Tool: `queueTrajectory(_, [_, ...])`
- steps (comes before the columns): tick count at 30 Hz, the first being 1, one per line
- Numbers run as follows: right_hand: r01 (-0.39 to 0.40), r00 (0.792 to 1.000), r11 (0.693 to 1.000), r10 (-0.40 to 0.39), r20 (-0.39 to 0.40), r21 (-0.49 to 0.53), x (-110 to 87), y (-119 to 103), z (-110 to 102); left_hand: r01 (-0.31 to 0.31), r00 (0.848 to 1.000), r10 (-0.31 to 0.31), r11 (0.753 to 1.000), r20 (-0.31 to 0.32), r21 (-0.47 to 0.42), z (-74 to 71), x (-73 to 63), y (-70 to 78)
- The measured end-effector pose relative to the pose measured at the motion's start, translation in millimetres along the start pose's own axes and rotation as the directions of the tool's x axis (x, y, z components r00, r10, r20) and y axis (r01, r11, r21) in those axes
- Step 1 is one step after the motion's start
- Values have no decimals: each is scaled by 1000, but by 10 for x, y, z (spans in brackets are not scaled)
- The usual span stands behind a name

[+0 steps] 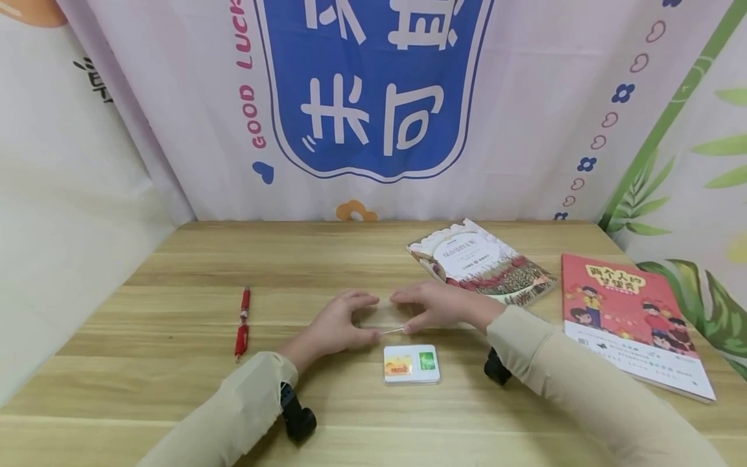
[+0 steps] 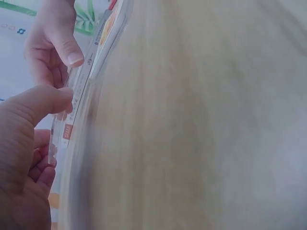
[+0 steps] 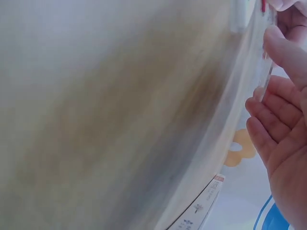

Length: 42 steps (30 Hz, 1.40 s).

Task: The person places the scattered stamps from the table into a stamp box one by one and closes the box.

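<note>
A clear, flat plastic piece [image 1: 385, 318] is held between both hands over the middle of the table. My left hand [image 1: 341, 324] pinches its left side, thumb on the near edge and fingers at the far one. On the opposite side my right hand [image 1: 434, 303] grips it the same way. The left wrist view shows the see-through edge of the plastic piece [image 2: 53, 143] between thumb and fingers. Just nearer to me lies a small white flat case [image 1: 411, 364] with an orange picture and a green square on it.
A red pen [image 1: 242, 324] lies left of the hands on the wooden table [image 1: 192, 259]. Behind the right hand is a book with a floral cover [image 1: 484, 263]. Farther right lies a red and white book [image 1: 633, 324]. A printed curtain [image 1: 373, 194] hangs along the back edge.
</note>
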State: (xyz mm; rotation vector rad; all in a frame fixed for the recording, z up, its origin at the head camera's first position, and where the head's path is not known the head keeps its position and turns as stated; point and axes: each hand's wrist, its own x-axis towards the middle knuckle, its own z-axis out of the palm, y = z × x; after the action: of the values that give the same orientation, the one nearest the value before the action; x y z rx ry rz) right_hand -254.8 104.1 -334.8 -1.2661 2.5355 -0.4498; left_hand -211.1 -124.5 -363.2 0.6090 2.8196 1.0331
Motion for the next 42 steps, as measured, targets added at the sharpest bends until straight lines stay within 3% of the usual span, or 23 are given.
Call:
queueTrajectory(9, [1,985,987,26,-168,158,-130,-71,33,-1,999,-2,996,-36,-86,-31,-63,80])
queueTrajectory(17, [5,955,980,55,-293,200,-320,-134,100,-24,998,12,983,-65,-184,5,-138,196])
queueTrajectory(24, [-1,937,969,87,-338,247,-502,-219,147,-50,998,42,973,-40,-227,42,-222,294])
queueTrajectory(31, [18,925,978,62,-375,206,-643,-269,205,-94,995,98,962,4,-258,82,-272,357])
queueTrajectory(42, [13,927,985,52,-371,170,-757,-326,298,-90,993,106,965,52,-245,162,-339,407])
